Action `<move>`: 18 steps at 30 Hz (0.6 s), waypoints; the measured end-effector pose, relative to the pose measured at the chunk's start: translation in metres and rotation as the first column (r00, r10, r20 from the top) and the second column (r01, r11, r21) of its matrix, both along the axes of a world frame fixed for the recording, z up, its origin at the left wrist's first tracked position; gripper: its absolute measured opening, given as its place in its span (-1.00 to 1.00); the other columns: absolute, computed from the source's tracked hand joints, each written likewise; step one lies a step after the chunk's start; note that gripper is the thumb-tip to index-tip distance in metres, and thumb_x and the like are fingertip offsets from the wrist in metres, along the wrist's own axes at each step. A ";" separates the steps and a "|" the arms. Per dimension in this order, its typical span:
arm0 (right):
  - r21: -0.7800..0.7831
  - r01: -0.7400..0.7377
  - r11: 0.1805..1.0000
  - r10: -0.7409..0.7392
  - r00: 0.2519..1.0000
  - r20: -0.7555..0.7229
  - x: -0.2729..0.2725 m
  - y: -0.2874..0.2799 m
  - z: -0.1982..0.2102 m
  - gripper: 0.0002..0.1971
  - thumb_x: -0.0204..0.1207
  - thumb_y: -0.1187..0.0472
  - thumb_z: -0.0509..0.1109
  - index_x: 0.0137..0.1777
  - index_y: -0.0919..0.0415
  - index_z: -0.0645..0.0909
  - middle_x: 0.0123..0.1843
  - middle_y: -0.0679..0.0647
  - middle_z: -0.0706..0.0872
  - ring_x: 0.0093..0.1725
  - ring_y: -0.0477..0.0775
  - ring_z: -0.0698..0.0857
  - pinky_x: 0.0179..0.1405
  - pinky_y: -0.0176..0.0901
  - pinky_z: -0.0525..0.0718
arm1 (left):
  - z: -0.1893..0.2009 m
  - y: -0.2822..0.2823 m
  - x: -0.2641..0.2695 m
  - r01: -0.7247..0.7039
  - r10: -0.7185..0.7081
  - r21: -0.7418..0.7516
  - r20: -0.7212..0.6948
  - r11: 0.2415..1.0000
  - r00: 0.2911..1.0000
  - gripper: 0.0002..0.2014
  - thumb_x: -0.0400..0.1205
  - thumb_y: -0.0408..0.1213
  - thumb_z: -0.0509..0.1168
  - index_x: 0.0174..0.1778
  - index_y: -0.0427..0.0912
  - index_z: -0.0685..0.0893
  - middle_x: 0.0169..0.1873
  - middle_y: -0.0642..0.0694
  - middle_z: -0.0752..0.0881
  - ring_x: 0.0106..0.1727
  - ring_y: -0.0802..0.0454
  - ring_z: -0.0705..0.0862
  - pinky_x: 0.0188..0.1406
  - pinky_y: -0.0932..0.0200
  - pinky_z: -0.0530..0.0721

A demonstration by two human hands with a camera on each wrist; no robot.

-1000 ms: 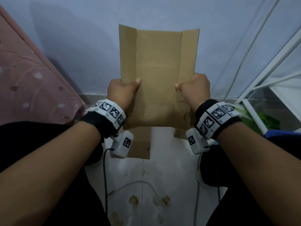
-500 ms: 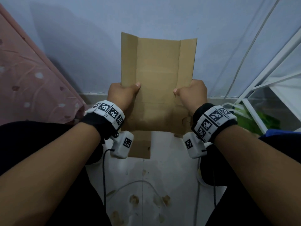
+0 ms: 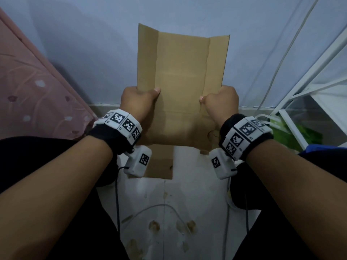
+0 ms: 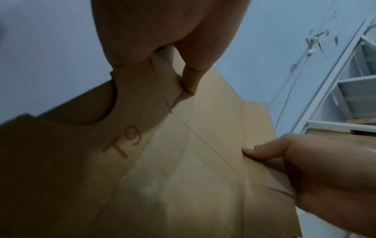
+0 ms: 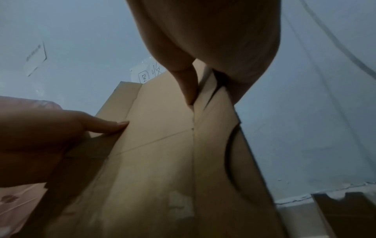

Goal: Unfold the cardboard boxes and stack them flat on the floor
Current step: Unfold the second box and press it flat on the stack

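Both hands grip one unfolded cardboard box (image 3: pixel 181 87), held upright between them: the left hand (image 3: pixel 138 102) clasps its left edge, thumb pressed on the near face, and the right hand (image 3: pixel 220 103) clasps the right edge the same way. Each wrist wears a black band with white marker tiles (image 3: pixel 122 124) and a small white camera block (image 3: pixel 139 161) hanging beneath.

From the left wrist view, red writing "T9" (image 4: pixel 124 145) shows on the cardboard below the left thumb, beside a curved cut-out; the head view does not show this mark. That view also catches the right hand (image 4: pixel 317 173) pinching the opposite edge. The right wrist view shows the left hand (image 5: pixel 50 141) with its thumb flat on a side flap, and handwritten characters (image 5: pixel 149 74) on a taped patch on the wall beyond the sheet's top edge; I cannot read them surely.

Below the hands, another flat cardboard piece (image 3: pixel 159 162) lies on the pale floor (image 3: pixel 187 194). Past the sheet stands a blue-grey wall (image 3: pixel 93 44). Left of the left hand hangs pink patterned fabric (image 3: pixel 33 91); right of the right hand stands a white rack (image 3: pixel 319 68).
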State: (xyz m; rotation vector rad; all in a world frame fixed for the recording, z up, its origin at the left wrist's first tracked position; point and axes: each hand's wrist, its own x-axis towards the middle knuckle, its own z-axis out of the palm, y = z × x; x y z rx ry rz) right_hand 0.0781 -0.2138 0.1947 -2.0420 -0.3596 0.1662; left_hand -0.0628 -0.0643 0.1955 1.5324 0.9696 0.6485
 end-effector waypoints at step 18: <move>0.048 0.007 0.999 0.002 0.983 -0.181 -0.003 -0.002 0.013 -0.66 0.29 0.30 0.60 0.01 0.44 0.66 0.00 0.29 0.79 -0.02 0.30 0.78 0.07 0.16 0.79 | -0.003 0.010 0.001 -0.021 0.021 0.086 0.007 0.996 1.000 -0.65 0.52 0.01 0.54 0.12 -0.10 0.80 -0.06 0.05 0.83 -0.06 0.07 0.79 0.02 0.12 0.74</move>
